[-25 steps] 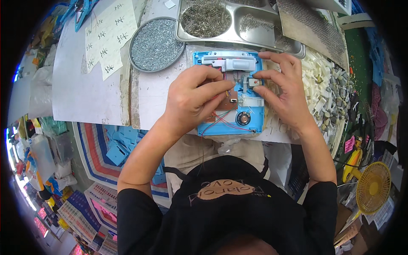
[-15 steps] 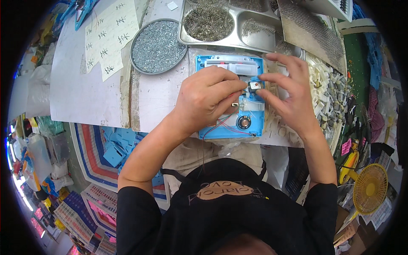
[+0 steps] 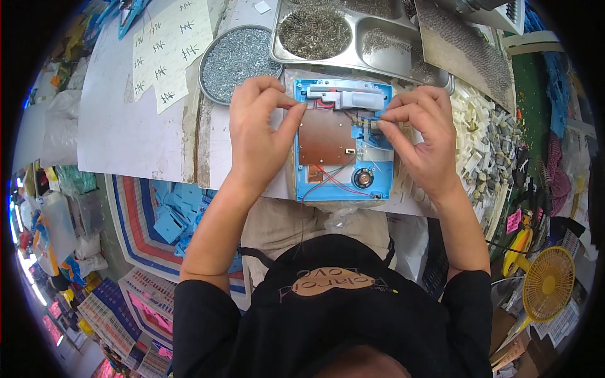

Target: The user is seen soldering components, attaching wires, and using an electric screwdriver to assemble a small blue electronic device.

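A light-blue plastic housing lies on the worktable, with a brown circuit board in its left half. My left hand is at the board's upper left corner, thumb and forefinger pinched together; what they hold is too small to make out. My right hand is over the housing's right edge, its fingertips closed on a thin wire. A white plastic part spans the housing's top. Toward the bottom sits a small round speaker, with red wires running beside it.
A round tray of small metal screws stands at the back left. Behind the housing is a metal compartment tray with springs. White plastic pieces are heaped at the right. A marked paper sheet lies at the far left.
My left hand has moved left, uncovering the brown board. The fingers of my right hand have come together into a pinch. The small white-topped part near them no longer shows.
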`<state>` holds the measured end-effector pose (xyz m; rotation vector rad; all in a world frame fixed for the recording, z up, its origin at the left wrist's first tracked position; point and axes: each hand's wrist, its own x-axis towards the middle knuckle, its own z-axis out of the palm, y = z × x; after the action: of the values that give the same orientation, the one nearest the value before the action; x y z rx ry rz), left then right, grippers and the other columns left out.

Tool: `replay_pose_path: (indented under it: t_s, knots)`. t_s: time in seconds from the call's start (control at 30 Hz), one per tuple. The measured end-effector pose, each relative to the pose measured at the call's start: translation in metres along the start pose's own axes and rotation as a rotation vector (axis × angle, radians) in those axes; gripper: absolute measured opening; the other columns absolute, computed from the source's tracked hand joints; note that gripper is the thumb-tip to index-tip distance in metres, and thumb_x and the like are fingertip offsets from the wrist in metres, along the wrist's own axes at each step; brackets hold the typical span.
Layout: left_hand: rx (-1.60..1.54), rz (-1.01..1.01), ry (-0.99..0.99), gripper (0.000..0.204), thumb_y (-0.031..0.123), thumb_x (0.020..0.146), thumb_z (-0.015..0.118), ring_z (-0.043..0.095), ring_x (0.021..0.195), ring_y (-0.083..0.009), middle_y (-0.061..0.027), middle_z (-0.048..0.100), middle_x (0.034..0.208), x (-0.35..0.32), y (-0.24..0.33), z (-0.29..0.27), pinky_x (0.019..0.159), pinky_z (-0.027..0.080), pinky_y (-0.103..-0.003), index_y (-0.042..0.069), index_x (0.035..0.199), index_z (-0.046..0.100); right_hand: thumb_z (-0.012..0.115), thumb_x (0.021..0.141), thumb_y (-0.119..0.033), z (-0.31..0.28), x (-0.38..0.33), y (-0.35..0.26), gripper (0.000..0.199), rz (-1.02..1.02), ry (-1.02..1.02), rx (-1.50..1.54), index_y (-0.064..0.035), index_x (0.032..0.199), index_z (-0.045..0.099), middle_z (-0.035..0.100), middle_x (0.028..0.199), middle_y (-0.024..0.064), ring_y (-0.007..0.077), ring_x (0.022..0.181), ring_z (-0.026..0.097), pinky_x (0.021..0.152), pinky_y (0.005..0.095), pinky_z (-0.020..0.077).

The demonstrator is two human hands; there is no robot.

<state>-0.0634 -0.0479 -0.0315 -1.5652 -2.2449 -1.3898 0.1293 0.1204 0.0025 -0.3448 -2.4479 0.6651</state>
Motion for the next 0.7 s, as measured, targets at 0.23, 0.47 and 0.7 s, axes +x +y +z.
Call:
replay_pose_path:
  t_s: [0.23, 0.47, 0.7]
  knots:
    - [-0.184, 0.044, 0.079, 0.024, -0.001, 0.083, 0.072, 0.065, 0.088, -0.0281, -0.0144, 0.067, 0.102, 0.004, 0.078, 0.004, 0.076, 0.052, -0.037, 0.003, 0.107, 0.069, 0.082, 0.073, -0.008, -0.002, -0.007, -0.002, 0.017, 0.066, 0.042, 0.083, -0.0091, 0.085, 0.07, 0.069, 0.1, 0.0042, 0.0285, 0.102, 0.055, 0.09, 0.0393, 0.0446]
    - [-0.265, 0.098, -0.236, 0.014, -0.002, 0.088, 0.068, 0.069, 0.072, -0.0173, -0.0103, 0.072, 0.091, 0.022, 0.055, 0.032, 0.062, 0.054, -0.03, 0.0, 0.101, 0.073, 0.083, 0.075, -0.012, -0.002, -0.001, 0.007, 0.016, 0.094, 0.033, 0.204, -0.0088, 0.084, 0.07, 0.069, 0.1, 0.0043, 0.0269, 0.104, 0.055, 0.091, 0.0383, 0.0443]
    - [-0.617, -0.579, -0.445, 0.009, 0.001, 0.092, 0.07, 0.064, 0.064, -0.0057, -0.0033, 0.068, 0.082, 0.03, 0.064, 0.014, 0.055, 0.053, -0.022, -0.003, 0.099, 0.074, 0.083, 0.075, -0.014, 0.005, -0.004, 0.017, 0.017, 0.11, 0.004, 0.269, -0.0093, 0.084, 0.071, 0.069, 0.099, 0.0035, 0.0266, 0.103, 0.054, 0.091, 0.0383, 0.0445]
